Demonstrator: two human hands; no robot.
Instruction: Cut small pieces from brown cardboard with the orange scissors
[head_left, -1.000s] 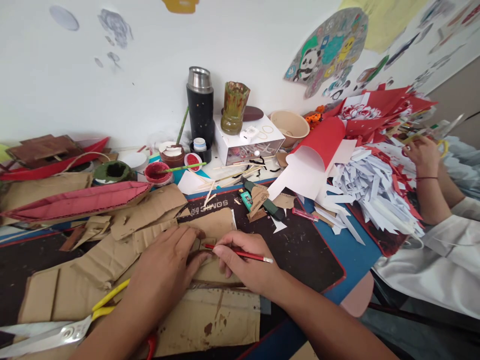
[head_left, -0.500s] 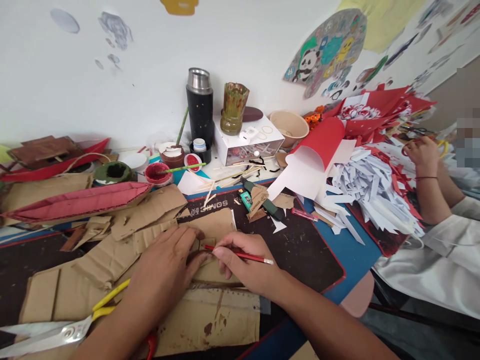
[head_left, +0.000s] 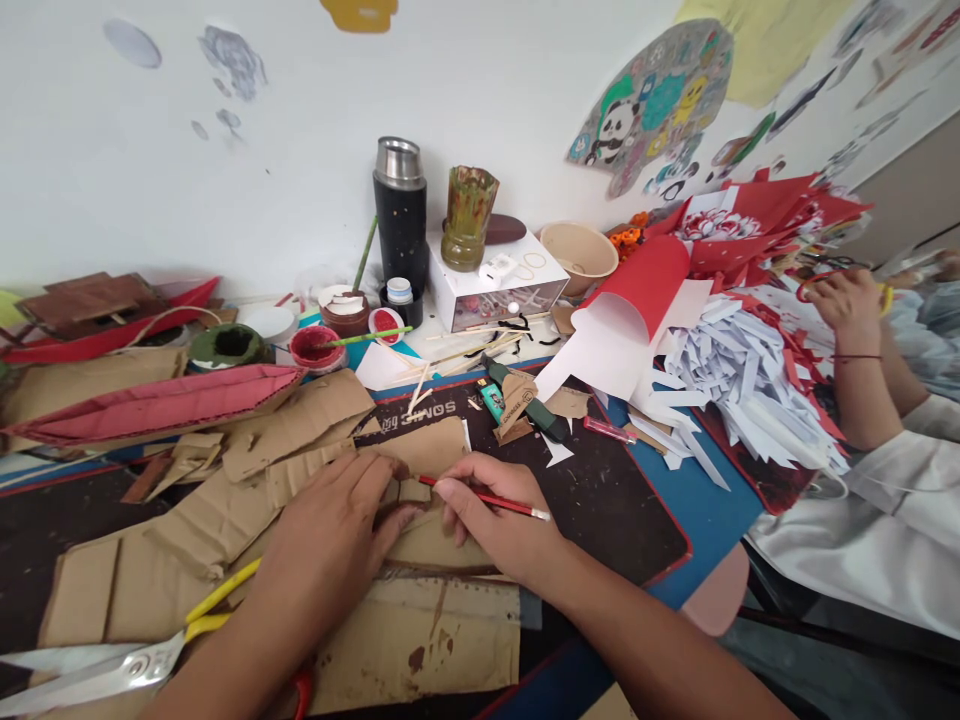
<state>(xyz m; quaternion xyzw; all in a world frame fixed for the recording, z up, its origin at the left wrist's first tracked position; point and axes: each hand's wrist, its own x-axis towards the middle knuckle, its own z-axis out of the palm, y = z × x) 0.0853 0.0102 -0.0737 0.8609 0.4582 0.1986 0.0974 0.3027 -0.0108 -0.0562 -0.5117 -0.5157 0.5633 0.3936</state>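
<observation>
My left hand (head_left: pixel 330 540) lies flat, fingers spread, pressing a small brown cardboard piece (head_left: pixel 411 492) onto a larger cardboard sheet (head_left: pixel 427 450). My right hand (head_left: pixel 499 520) grips a red pencil (head_left: pixel 501 501) whose tip touches the cardboard beside the small piece, just right of my left fingertips. More torn cardboard (head_left: pixel 187 520) spreads to the left under my left forearm. Yellow-handled scissors (head_left: pixel 127 660) lie at the lower left.
Red paint pots (head_left: pixel 315 345), a black flask (head_left: pixel 400 225), a glass jar (head_left: pixel 467 215), a white box (head_left: pixel 499 280) and a bowl (head_left: pixel 579 250) stand at the back. Red and white paper scraps (head_left: pixel 720 340) pile at the right, where another person's hand (head_left: pixel 847 300) works.
My right hand and the pencil have shifted slightly up and to the right along the cardboard. My left hand stays put. The other person's hand has barely moved.
</observation>
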